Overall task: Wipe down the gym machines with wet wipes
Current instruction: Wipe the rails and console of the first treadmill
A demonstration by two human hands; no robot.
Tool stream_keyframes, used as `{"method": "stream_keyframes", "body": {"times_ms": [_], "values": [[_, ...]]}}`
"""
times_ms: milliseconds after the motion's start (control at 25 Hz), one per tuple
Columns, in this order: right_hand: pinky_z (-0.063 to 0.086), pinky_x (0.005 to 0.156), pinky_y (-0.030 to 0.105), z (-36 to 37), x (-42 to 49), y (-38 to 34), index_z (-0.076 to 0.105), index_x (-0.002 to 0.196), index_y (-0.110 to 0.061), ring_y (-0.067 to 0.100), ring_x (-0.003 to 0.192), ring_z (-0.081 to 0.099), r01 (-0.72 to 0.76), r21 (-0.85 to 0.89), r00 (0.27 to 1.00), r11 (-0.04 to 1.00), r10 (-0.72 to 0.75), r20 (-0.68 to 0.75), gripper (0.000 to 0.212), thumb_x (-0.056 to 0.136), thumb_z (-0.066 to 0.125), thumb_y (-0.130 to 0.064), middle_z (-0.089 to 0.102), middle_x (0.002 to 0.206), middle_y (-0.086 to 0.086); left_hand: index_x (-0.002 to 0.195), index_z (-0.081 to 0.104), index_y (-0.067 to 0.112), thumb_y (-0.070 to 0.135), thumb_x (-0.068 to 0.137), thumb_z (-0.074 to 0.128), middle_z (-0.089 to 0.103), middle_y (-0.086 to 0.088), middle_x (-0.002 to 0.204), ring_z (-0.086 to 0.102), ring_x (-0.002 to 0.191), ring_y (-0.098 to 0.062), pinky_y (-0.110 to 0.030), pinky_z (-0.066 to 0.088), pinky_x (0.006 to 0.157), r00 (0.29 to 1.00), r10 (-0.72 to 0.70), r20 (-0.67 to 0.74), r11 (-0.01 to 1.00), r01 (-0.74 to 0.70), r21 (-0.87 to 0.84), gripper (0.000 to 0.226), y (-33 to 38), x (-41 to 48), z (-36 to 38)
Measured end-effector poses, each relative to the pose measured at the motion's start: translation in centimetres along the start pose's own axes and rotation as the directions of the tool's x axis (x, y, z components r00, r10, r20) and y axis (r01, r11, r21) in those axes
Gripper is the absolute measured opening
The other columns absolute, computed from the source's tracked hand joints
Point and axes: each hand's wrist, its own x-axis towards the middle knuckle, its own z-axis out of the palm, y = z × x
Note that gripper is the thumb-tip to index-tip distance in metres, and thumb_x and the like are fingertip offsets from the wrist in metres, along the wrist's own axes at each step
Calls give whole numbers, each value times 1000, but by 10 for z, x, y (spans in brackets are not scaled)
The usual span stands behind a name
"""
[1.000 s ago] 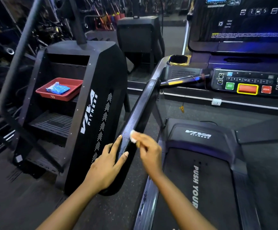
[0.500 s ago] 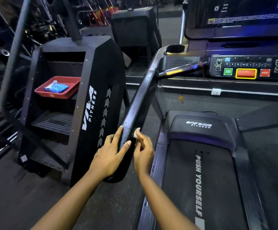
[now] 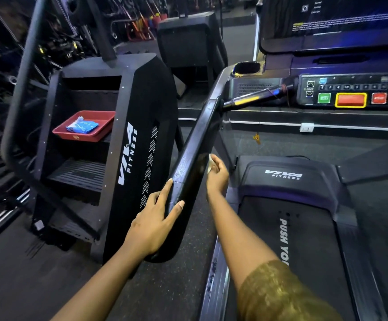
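The treadmill (image 3: 308, 239) fills the right of the floor, its belt reading "PUSH YO", with its button panel (image 3: 350, 92) up ahead. To its left, close by, stands a black stair machine (image 3: 142, 107) marked "VIVA FITNESS". Between the two runs the treadmill's left handrail (image 3: 195, 144), sloping down toward the person.

A red tray (image 3: 71, 135) sits on an upper step of the stair machine, and in it lies one blue pack of wipes (image 3: 83, 126), and nothing else I can make out. The left hand (image 3: 153, 225) rests on the lower end of the handrail, fingers straight and spread, thumb lying across its face. The right hand (image 3: 217, 176) is further up on the rail's inner side, fingers curled round a white wet wipe (image 3: 211, 161) and pressing it to the rail. At the rail's top is a cup holder (image 3: 246, 66); its inside is too dark to tell.
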Motion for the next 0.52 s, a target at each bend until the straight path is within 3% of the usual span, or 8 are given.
{"method": "stream_keyframes", "body": {"times_ms": [160, 360, 520], "values": [[44, 84, 7, 5, -12, 19, 65, 107, 1, 12, 100, 58, -46, 85, 999, 995, 48, -16, 31, 88, 42, 12, 65, 112, 11, 147, 2, 49, 65, 88, 26, 28, 12, 147, 46, 126, -20, -39, 35, 101, 1000, -4, -14, 1000, 3, -10, 67, 0, 1, 2], [41, 84, 6, -19, -96, 39, 64, 96, -13, 5, 96, 61, 31, 21, 1000, 999, -31, -2, 37, 84, 46, 16, 66, 102, -3, 147, 2, 50, 66, 85, 25, 31, 11, 145, 47, 125, -20, -38, 33, 98, 1000, -1, -10, 1000, 2, 8, 68, 0, 1, 3], [44, 85, 11, -48, -138, 34, 66, 93, -13, 1, 94, 62, 22, 11, 993, 1000, -23, 115, 37, 83, 47, 18, 67, 97, -2, 148, 2, 48, 73, 74, 17, 32, 9, 143, 47, 125, -20, -38, 34, 97, 1000, 4, 0, 1000, -4, 7, 79, 2, 1, 1]]}}
